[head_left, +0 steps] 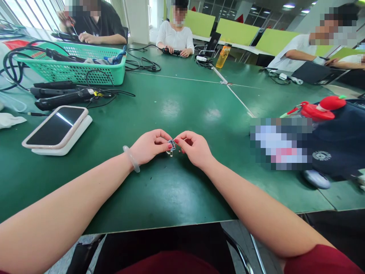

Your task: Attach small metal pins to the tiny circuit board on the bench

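Note:
Above the green table [182, 194], a small blue-grey piece [172, 145] with a patterned face is held up between my two hands. A tiny gold-coloured part [171, 153] hangs at its lower edge. It is too small to tell its exact kind. My left hand [151, 145], with a pale bangle at the wrist, pinches the piece from the left between thumb and fingers. From the right, my right hand [194, 147] is closed in a pinch at the piece's upper right edge. The fingertips partly cover the piece.
A phone [58, 125] lies on a white box [68, 142] at the left. Behind it are black handheld tools [61, 97] with cables and a green basket [94, 74]. A dark bag [339, 140] and a mouse [316, 179] lie right. Several people sit beyond.

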A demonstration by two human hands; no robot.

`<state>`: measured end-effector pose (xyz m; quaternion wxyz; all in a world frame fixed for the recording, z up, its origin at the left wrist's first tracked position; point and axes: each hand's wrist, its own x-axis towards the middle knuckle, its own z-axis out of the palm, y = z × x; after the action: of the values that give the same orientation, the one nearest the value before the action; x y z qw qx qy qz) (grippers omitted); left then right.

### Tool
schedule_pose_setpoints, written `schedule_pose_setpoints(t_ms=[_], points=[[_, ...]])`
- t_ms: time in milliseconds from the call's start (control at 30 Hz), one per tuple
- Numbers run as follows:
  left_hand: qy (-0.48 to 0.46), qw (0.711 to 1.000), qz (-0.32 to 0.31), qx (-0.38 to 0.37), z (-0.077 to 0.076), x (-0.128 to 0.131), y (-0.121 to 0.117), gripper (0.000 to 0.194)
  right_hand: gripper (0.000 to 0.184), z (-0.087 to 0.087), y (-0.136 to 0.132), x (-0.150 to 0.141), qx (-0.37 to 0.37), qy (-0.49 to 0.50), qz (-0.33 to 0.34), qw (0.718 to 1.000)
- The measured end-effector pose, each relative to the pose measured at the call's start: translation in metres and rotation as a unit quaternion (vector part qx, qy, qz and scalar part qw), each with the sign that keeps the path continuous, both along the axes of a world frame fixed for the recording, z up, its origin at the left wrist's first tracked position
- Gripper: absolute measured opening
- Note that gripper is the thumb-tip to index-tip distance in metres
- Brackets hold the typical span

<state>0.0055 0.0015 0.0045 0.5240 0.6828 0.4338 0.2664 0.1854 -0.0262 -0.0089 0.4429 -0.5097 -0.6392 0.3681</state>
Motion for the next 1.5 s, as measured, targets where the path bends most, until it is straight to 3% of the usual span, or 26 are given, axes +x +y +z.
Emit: schedule_pose_setpoints(t_ms=[1100, 1500], points=[[-0.013, 0.997, -0.070, 0.037, -0.0026, -0.0031, 0.0008, 0.054, 0.023, 0.0016, -0.0035, 0.0001, 0.042, -0.093, -0.006, 0.995], [-0.001, 0.996, -0.066, 0.056, 0.0008, -0.0028, -0.0005, 0.055, 0.016, 0.0030, -0.0037, 0.0017, 0.054, -0.147, 0.044, 0.987]])
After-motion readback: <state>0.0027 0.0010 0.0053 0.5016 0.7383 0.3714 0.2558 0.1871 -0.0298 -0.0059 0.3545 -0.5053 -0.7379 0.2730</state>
